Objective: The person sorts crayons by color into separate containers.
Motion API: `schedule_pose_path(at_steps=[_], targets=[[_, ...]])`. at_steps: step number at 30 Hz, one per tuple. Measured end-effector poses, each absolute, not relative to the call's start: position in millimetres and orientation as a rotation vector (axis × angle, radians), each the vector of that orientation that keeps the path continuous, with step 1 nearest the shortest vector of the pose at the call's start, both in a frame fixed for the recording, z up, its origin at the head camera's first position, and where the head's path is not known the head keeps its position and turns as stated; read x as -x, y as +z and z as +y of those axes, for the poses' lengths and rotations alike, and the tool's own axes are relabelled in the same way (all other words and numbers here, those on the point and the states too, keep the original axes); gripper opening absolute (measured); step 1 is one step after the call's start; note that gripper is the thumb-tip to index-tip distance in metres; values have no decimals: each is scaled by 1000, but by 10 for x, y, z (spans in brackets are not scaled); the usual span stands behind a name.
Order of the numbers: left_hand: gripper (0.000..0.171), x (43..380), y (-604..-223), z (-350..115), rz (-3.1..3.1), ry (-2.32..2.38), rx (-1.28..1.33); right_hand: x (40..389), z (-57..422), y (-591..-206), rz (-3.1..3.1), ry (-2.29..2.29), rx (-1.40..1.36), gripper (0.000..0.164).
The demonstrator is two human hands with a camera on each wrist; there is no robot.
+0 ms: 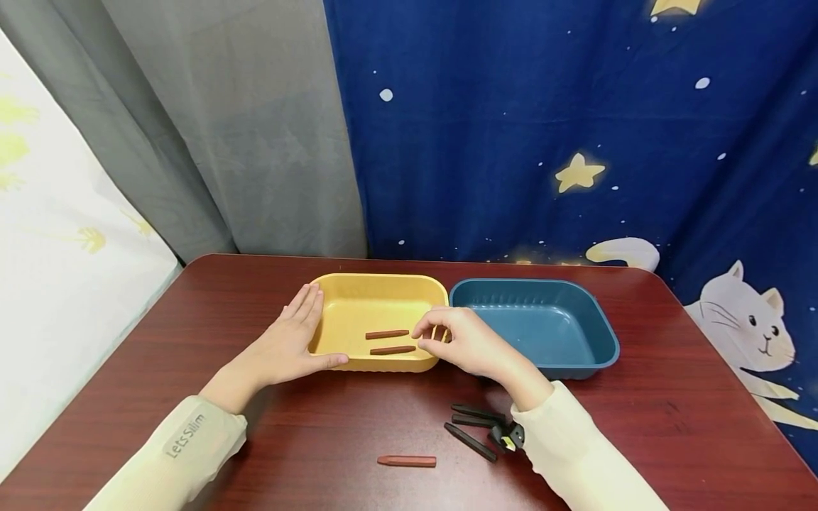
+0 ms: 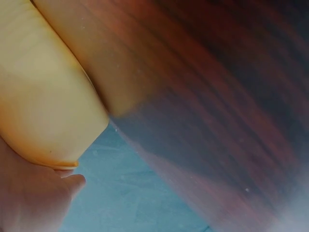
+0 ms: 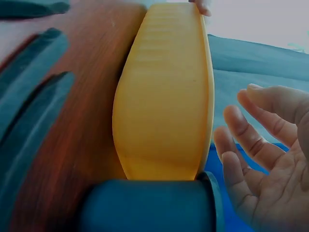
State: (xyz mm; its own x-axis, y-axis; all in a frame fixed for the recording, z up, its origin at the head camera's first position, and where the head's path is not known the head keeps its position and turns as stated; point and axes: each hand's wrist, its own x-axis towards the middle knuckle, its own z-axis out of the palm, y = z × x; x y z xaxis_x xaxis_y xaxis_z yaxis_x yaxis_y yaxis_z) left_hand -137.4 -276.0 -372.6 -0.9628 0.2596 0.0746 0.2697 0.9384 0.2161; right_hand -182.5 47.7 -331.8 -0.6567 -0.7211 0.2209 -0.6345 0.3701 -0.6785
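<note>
My left hand (image 1: 290, 348) rests on the left end of a yellow tray (image 1: 377, 363), fingers straight along its side and thumb on the front rim. Above the tray's right end is my right hand (image 1: 469, 341), its fingers loosely bent. The right wrist view shows this hand (image 3: 265, 159) with nothing between thumb and fingers. Two brown crayons, an upper one (image 1: 387, 334) and a lower one (image 1: 393, 350), lie inside the tray near the right fingertips. On the table in front lies a reddish-brown crayon (image 1: 407, 461).
A dark blue tray (image 1: 601, 365) stands against the yellow tray's right side, partly behind my right hand. Several black crayons (image 1: 469, 441) lie on the table (image 1: 307, 440) beside a small dark device (image 1: 506, 436) at my right wrist. Curtains (image 1: 473, 177) hang behind the table.
</note>
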Motion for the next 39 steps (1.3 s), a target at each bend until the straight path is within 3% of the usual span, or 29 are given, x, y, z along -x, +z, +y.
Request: schedule_pose_path(at_steps=[15,39], targets=[[120,1360,-3725,-2741,-3047,-371,420,1504,581,-3402,2420,-1088,1352,2],[121,1383,-3718,-2756,-3043,-358,423,1242,275,-3535,2271,-639,1380,4]])
